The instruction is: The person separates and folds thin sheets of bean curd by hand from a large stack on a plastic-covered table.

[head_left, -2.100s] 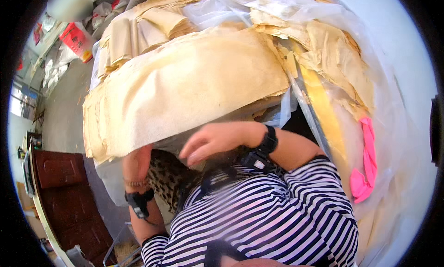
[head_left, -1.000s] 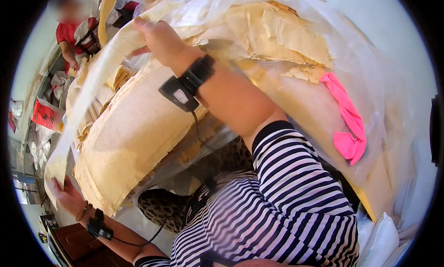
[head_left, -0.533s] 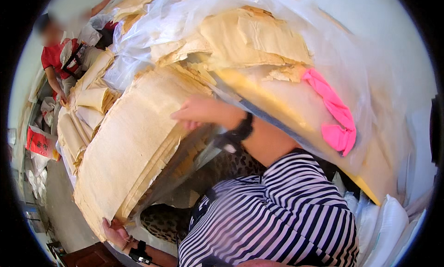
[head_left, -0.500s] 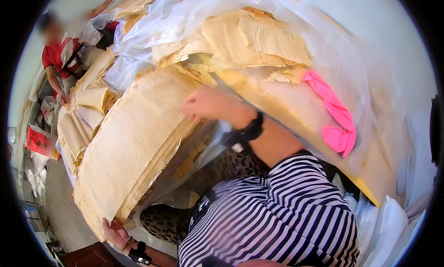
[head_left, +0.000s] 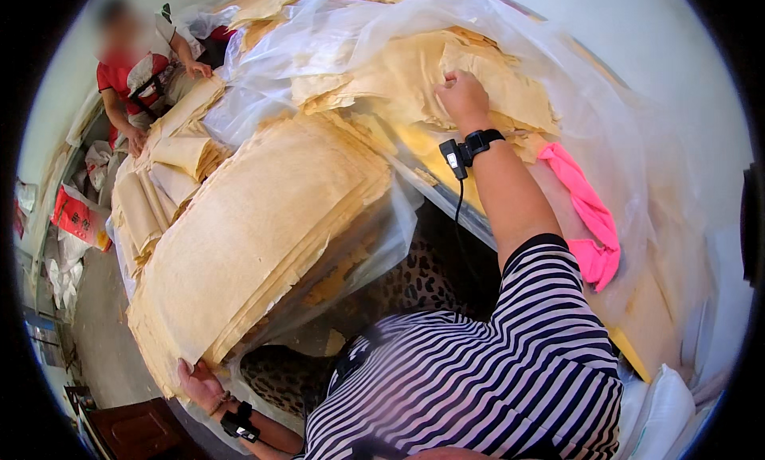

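Observation:
A thick stack of thin tan sheets (head_left: pixel 255 213) slants across the middle and left, its edges ragged and layered. My left hand (head_left: pixel 201 387) is at the stack's near left end, thumb and fingers closed on the edge of the sheets. Farther back and to the right lies a second pile of tan sheets (head_left: pixel 390 66). Over it reaches my right hand (head_left: pixel 464 101), its fingers curled in a pinch at a sheet's edge; how much is between the fingertips is hard to see.
Translucent plastic film (head_left: pixel 275 78) lies around and under the piles. A pink cloth (head_left: pixel 586 209) rests at right. Rolled tan sheets (head_left: pixel 142 209) lie at far left, where another person in red (head_left: pixel 123 82) works. A red and white bag (head_left: pixel 80 217) stands beyond.
My right hand has moved from above the near stack away to the right, onto the far pile. The left hand stays at the stack's end. The other person's arm has come down.

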`<move>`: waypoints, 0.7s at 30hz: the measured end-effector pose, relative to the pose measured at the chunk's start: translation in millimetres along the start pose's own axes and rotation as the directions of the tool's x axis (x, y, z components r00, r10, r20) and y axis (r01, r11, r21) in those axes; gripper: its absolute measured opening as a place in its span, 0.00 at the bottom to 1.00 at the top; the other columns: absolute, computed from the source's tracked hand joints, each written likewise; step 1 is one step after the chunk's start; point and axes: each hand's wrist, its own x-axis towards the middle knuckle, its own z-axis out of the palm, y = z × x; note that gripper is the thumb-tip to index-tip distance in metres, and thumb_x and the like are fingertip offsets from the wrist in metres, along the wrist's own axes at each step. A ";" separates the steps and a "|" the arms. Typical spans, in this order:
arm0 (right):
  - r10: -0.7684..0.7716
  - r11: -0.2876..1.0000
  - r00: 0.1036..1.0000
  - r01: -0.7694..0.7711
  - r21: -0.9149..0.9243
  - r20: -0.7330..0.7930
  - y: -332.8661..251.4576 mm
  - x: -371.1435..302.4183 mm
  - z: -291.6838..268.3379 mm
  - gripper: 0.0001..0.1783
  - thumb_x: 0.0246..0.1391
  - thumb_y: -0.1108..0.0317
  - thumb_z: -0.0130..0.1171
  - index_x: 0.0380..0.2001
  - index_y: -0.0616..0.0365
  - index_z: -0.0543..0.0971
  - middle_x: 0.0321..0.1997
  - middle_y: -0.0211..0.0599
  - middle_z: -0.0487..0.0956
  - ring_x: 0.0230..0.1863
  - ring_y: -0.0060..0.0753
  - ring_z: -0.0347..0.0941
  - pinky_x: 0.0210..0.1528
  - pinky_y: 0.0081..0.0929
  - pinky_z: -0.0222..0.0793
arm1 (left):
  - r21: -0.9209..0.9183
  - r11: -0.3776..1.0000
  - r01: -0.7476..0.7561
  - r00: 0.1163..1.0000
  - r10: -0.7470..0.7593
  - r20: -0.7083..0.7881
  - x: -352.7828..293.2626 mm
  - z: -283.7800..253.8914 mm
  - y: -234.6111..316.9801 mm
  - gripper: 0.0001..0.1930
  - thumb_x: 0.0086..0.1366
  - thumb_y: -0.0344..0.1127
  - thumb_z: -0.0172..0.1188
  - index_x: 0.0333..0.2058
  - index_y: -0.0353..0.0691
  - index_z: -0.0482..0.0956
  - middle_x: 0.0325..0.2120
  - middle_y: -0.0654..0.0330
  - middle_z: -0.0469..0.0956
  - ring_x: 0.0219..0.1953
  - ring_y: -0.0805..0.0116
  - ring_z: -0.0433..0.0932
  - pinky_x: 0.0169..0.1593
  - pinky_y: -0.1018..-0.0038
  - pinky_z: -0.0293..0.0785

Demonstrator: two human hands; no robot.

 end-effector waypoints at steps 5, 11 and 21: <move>0.145 0.989 0.988 -0.144 0.022 -0.048 8.9 -0.3 -1.5 0.19 0.48 0.50 0.62 0.38 0.50 0.83 0.45 0.41 0.82 0.49 0.45 0.78 0.50 0.42 0.73 | -0.005 1.000 -0.002 1.000 0.002 0.030 7.3 -12.2 -1.8 0.15 0.71 0.40 0.52 0.50 0.37 0.74 0.44 0.60 0.80 0.39 0.68 0.78 0.38 0.76 0.74; -0.093 0.988 0.994 0.084 -0.128 -0.064 27.0 3.1 -1.4 0.17 0.57 0.52 0.54 0.35 0.53 0.83 0.37 0.47 0.83 0.43 0.51 0.78 0.49 0.45 0.73 | -0.057 0.998 -0.030 0.999 0.028 -0.022 -8.0 13.5 -1.1 0.16 0.71 0.40 0.52 0.52 0.37 0.74 0.45 0.60 0.80 0.40 0.69 0.79 0.38 0.77 0.74; -0.088 0.729 0.842 0.419 0.541 -0.533 -78.8 -5.4 -85.7 0.16 0.63 0.59 0.56 0.30 0.62 0.78 0.19 0.34 0.72 0.24 0.28 0.66 0.29 0.29 0.63 | -0.058 0.998 -0.019 0.996 0.014 -0.086 -25.4 18.0 0.2 0.17 0.72 0.39 0.51 0.55 0.38 0.72 0.47 0.59 0.79 0.42 0.67 0.79 0.38 0.76 0.76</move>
